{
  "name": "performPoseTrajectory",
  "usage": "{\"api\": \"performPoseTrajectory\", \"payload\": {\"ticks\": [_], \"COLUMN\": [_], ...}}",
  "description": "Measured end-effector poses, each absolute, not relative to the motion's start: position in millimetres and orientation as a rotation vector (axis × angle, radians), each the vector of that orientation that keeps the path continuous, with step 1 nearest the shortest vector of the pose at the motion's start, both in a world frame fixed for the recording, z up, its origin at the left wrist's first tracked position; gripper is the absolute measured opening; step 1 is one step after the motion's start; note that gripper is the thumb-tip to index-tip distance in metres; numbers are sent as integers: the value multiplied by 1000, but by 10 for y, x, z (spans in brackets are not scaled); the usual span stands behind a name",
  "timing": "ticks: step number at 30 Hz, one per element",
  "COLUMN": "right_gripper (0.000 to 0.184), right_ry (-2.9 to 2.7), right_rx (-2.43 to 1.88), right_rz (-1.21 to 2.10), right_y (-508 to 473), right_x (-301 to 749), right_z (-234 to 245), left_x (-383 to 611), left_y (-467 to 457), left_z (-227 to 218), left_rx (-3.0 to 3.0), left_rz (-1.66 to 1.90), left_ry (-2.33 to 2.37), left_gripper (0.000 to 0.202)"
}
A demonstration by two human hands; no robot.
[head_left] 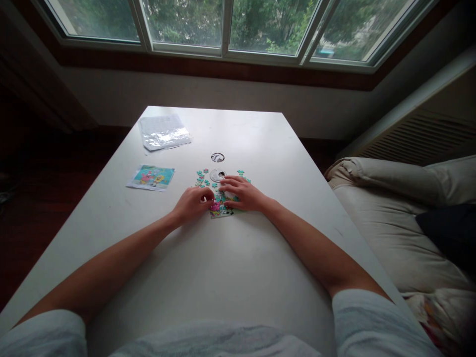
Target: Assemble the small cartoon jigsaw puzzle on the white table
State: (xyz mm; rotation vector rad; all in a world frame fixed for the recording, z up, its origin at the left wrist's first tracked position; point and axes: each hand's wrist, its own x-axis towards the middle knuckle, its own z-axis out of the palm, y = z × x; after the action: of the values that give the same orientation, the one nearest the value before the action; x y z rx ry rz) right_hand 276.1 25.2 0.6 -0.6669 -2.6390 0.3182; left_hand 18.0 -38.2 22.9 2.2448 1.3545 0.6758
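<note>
A partly assembled jigsaw puzzle [220, 210] with pink, yellow and teal cartoon figures lies on the white table. At its left edge is my left hand [194, 204], thumb and forefinger curled together in a pinch; whatever they hold is too small to make out. My right hand [241, 192] rests over the puzzle's right part, fingers spread and pointing left, hiding some of it. Loose teal puzzle pieces [200, 177] are scattered beyond the left hand, and a few more pieces [241, 172] lie past the right hand.
Two round disc-like items [217, 157] lie beyond the puzzle. A cartoon picture sheet [151, 177] is on the left, with papers in a clear plastic sleeve [164, 132] farther back. The white table [260, 144] faces a window; a beige sofa [375, 218] stands at right.
</note>
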Motion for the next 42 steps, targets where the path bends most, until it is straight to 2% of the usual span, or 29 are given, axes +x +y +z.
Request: {"api": "performPoseTrajectory", "payload": {"ticks": [38, 42], "right_gripper": [48, 47], "right_ry": [-2646, -2637], "right_rx": [-664, -657], "right_rz": [286, 292], "right_y": [252, 257], "right_x": [2763, 2757], "right_z": [3, -3], "left_x": [158, 122], "left_y": [-347, -326], "left_z": [177, 200], "left_rx": [2421, 2459], "left_rz": [611, 583], "left_ry": [1356, 1281], "left_gripper": [5, 11]}}
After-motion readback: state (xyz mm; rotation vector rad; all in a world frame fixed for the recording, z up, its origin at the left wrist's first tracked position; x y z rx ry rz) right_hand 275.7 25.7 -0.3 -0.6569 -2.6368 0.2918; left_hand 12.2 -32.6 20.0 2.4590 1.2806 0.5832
